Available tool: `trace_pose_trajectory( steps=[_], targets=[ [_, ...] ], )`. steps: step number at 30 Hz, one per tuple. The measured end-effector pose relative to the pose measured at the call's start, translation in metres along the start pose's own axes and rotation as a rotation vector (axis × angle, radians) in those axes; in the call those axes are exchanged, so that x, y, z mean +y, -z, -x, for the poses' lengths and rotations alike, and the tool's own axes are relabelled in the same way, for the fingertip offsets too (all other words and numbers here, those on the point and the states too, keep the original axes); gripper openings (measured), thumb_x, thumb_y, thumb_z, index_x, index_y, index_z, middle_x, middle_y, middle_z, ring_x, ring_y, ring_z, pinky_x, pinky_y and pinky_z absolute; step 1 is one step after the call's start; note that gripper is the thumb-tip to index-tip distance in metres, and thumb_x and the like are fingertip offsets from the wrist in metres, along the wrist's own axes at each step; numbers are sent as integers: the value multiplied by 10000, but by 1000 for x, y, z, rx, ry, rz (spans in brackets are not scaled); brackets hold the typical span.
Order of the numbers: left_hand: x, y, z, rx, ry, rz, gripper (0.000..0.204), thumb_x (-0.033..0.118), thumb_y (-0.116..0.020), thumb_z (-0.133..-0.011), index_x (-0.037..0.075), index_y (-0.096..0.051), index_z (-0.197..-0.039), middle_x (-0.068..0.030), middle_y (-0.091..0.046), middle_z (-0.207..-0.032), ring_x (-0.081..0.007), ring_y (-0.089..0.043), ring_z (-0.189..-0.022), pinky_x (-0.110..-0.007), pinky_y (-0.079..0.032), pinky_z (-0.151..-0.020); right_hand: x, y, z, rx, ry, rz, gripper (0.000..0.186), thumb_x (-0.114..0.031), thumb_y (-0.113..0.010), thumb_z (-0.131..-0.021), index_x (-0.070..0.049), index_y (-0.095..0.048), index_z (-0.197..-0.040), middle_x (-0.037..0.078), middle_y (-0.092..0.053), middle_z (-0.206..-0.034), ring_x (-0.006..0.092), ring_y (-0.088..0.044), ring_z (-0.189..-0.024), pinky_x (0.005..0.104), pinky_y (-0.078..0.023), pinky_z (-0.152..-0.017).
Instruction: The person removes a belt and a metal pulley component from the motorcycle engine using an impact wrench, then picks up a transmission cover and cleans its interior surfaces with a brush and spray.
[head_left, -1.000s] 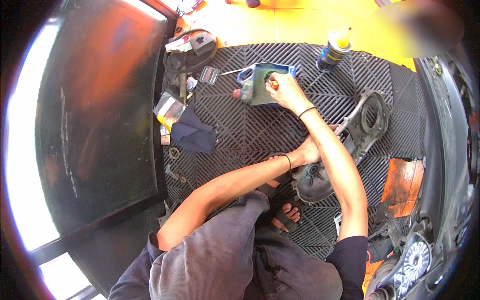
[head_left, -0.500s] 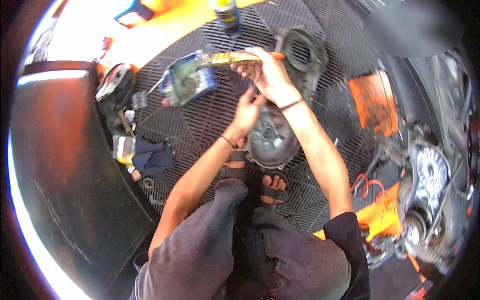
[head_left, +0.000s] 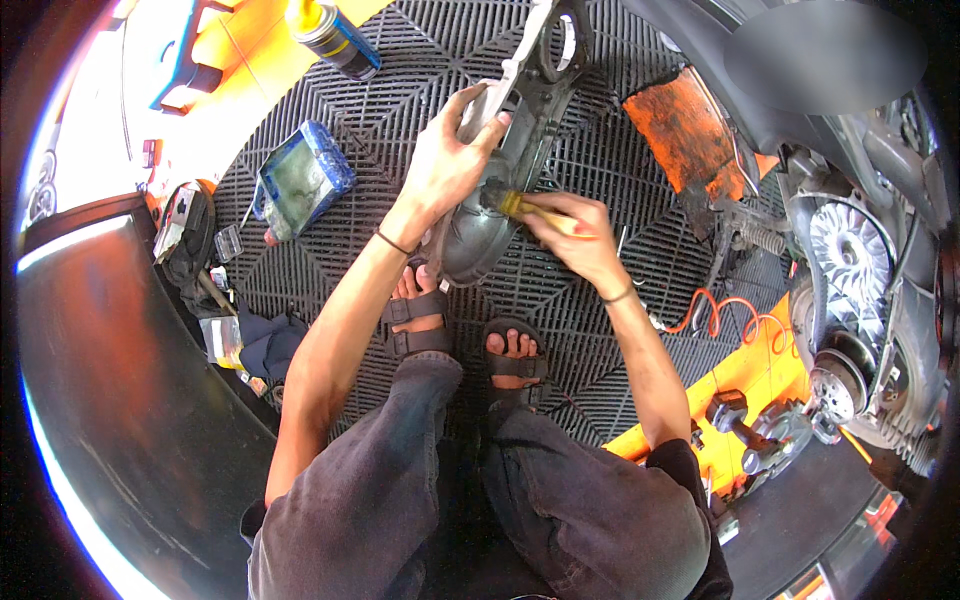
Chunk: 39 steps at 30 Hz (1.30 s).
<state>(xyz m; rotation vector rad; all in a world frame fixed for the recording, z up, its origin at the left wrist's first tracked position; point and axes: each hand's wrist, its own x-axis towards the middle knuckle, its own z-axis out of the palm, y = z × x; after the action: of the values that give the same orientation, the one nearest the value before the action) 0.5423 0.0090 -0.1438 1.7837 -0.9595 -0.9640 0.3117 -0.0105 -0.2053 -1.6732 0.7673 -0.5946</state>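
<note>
A long grey metal engine cover [head_left: 478, 240] stands tilted on edge in front of my feet. My left hand [head_left: 445, 160] is closed around its upper left edge, thumb over the inner side. In my right hand [head_left: 575, 237] is a paintbrush [head_left: 521, 206] with a yellowish handle. Its dark bristles press against the cover's hollow face, just below my left fingers. The right fingers are slightly smeared by motion but wrap the handle. To the left lies a cut-open blue jug [head_left: 340, 172] with murky liquid in it.
A spray can [head_left: 338, 42] with a yellow top stands at the far left. A stained orange panel [head_left: 672, 130] lies to the right, near a scooter's exposed finned pulley [head_left: 848, 252]. A coiled red hose [head_left: 712, 305] and a power tool [head_left: 735, 415] are nearer. Black ribbed matting [head_left: 395, 55] covers the floor.
The brush has moved from above the floor near the jug onto the cover. My left hand has taken hold of the cover, which is now raised and tilted. The view has shifted.
</note>
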Motion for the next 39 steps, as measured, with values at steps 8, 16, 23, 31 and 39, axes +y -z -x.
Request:
trace_pose_trajectory(
  steps=[8, 16, 23, 31, 39],
  targets=[
    [17, -17, 4, 4, -76, -176, 552, 357, -663, -952, 73, -538, -1408, -213, -716, -1093, -220, -690, -942, -359, -530, -847, -31, -54, 36, -52, -474, -313, 157, -125, -708, -905, 23, -670, -868, 96, -666, -649, 139, -642, -509, 323, -507, -480],
    [19, -22, 5, 17, -112, -193, 546, 343, -671, -950, 61, -539, -1398, -218, -719, -1071, -223, -695, -924, -363, -533, -851, -12, -27, 13, 8, 92, 336, 203, -70, -667, -883, 57, -611, -1032, 242, -667, -781, 373, -687, -674, 432, -559, -610],
    [21, -22, 8, 29, -117, -237, 549, 357, -674, -948, 78, -542, -1402, -235, -712, -1104, -248, -707, -948, -374, -542, -847, -14, -33, 35, -209, -627, -602, 183, -101, -537, -988, 40, -652, -1007, 107, -697, -749, 158, -633, -521, 267, -541, -473],
    [24, -23, 9, 31, -111, -242, 555, 373, -674, -943, 65, -550, -1387, -255, -704, -1114, -293, -709, -1010, -395, -538, -895, -14, -26, 37, -142, -119, 187, 207, -130, -655, -892, 10, -589, -754, 191, -572, -583, 333, -546, -474, 407, -453, -489],
    [26, -21, 10, 25, -109, -242, 567, 371, -676, -938, 54, -548, -1391, -250, -705, -1103, -298, -711, -993, -394, -535, -889, -19, 5, -10, 2, -24, 542, 251, -200, -674, -875, 23, -673, -761, 256, -630, -652, 426, -660, -617, 478, -524, -571]
  ],
)
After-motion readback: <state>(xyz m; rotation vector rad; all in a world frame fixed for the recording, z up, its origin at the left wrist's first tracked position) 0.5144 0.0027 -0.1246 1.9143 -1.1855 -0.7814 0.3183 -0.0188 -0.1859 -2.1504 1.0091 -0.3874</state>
